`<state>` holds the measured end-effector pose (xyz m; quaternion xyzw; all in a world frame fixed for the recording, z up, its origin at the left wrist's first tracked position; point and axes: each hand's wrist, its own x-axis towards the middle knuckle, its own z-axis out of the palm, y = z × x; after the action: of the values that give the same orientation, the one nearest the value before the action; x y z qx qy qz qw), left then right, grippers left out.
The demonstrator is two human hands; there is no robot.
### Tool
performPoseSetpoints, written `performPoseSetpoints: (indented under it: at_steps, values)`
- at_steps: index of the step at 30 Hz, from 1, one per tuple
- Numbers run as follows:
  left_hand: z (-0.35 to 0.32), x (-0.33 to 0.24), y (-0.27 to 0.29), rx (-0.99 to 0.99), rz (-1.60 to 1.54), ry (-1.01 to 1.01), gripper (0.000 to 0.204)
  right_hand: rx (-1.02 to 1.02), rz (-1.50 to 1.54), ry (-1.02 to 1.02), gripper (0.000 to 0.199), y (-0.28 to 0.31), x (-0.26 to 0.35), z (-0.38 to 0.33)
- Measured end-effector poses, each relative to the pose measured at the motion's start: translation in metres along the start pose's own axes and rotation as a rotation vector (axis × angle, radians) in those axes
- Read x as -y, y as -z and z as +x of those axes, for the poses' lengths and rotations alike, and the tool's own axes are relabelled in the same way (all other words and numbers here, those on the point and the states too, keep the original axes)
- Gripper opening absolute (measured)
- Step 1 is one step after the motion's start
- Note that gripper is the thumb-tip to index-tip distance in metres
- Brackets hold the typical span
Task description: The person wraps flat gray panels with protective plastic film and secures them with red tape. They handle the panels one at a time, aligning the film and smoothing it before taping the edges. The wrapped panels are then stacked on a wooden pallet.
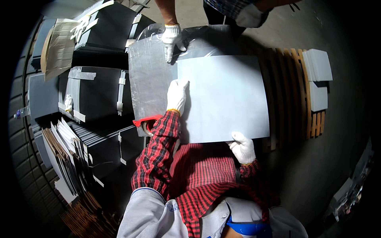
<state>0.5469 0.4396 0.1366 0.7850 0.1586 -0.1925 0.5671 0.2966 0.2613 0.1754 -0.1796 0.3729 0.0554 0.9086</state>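
A large pale grey rectangular sheet [224,99] spans the space in front of me, held at two of its edges. My left hand [177,96], in a white knit glove, grips its left edge. At the near edge, toward the right corner, my gloved right hand [241,148] pinches the sheet with the thumb on top. Beneath and beyond it lies a darker grey sheet covered in clear plastic film [152,75]. A red tape dispenser [147,123] rests by the film's near left corner, partly behind my left sleeve.
Opposite me, another person's gloved hand [172,41] presses on the film. Dark taped stacks of sheets [99,89] stand at left, with loose cardboard pieces [65,146] nearer me. A slatted wooden pallet [287,95] is at right, bearing white blocks [318,65] at its far end.
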Motion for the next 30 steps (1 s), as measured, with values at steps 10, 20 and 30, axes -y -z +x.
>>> performPoseSetpoints:
  at_steps: [10, 20, 30]
  values:
    - [0.075, 0.030, 0.020, -0.045, 0.045, -0.015, 0.051, 0.026, -0.010, -0.049, 0.022, 0.004, -0.021, 0.070]
    - [0.012, -0.020, 0.060, -0.210, 0.762, -0.098, 0.082, 0.075, -0.569, -0.482, 0.030, -0.014, 0.015, 0.042]
    - [-0.080, 0.051, 0.019, -0.115, 0.385, 0.100, 0.089, -0.493, -1.519, 0.475, 0.067, 0.016, 0.103, 0.129]
